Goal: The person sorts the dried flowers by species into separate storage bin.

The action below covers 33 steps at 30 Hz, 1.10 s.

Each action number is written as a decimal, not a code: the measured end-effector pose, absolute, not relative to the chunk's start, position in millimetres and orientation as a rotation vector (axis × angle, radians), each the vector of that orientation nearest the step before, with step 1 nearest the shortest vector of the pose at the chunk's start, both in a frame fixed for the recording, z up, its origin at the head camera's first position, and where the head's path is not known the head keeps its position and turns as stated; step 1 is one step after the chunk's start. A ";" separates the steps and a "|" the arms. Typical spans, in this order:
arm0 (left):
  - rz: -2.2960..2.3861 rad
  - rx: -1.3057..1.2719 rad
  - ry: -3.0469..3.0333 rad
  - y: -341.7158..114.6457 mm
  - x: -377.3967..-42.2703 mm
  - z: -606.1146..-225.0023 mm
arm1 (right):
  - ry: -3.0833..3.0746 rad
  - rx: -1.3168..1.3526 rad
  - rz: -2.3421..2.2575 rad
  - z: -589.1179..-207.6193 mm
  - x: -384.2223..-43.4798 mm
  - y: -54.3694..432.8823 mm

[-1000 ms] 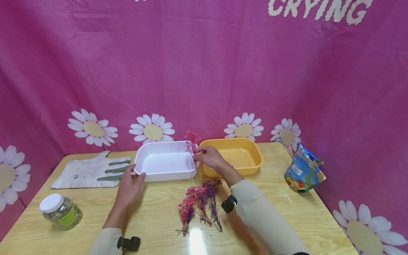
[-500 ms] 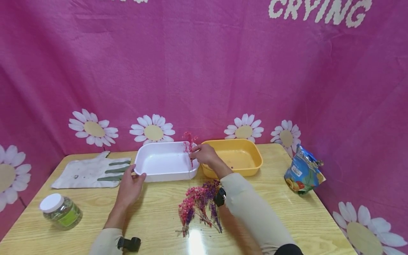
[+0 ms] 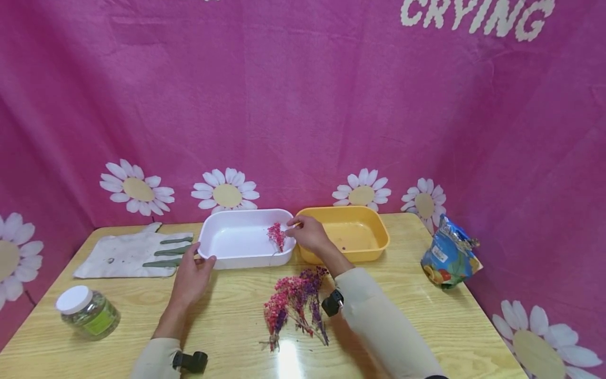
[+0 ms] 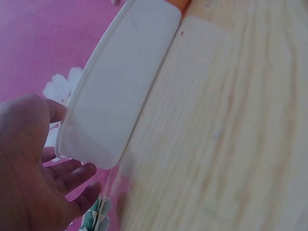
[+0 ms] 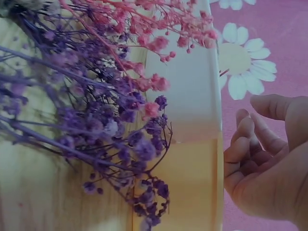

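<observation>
A white plastic basin (image 3: 236, 261) stands at the back of the table, with a small pink dried-flower sprig (image 3: 276, 236) lying inside its right end. My left hand (image 3: 193, 279) holds the basin's left end; in the left wrist view the thumb lies on the rim and the fingers reach round the corner. Over the basin's right edge hovers my right hand (image 3: 310, 235), its fingers loosely bent and holding nothing in the right wrist view. A bunch of pink and purple dried flowers (image 3: 295, 300) lies on the table in front of the basins.
A yellow basin (image 3: 345, 256) with a tiny dark bit inside touches the white one on the right. A work glove (image 3: 130, 256) and a lidded jar (image 3: 88, 313) are on the left. The blue snack bag (image 3: 450, 255) stands at the right edge, before a pink curtain (image 3: 303, 105).
My right hand carried the pink sprig left over the white basin and let it go; it dropped from upright to lying inside. The hand then drew back slightly right. My left hand stayed put.
</observation>
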<state>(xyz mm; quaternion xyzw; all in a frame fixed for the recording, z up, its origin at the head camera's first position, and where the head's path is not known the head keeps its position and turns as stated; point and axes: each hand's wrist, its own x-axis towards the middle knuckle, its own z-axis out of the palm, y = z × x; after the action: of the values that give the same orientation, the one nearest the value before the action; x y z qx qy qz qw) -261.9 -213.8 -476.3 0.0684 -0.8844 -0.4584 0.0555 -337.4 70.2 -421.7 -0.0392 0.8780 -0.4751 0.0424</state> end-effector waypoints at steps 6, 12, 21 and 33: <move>-1.396 0.226 -2.691 -212.1 -262.2 -475.5 | 2.703 -0.219 -1.512 -421.9 -322.8 78.0; -1.399 0.227 -2.691 -211.4 -261.0 -474.0 | 2.769 -0.271 -1.494 -423.7 -305.4 85.9; -1.409 0.244 -2.704 -211.4 -259.6 -474.5 | 2.736 -0.343 -1.538 -431.7 -276.4 92.2; -1.423 0.211 -2.684 -211.6 -259.7 -474.9 | 2.689 -0.315 -1.587 -439.4 -254.9 97.1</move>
<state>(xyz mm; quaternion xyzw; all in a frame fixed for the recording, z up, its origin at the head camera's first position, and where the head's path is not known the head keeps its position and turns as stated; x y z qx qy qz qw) -259.7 -211.6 -474.9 0.0692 -0.8804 -0.4667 0.0482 -254.9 97.1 -439.4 -0.1004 0.8568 -0.5058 0.0019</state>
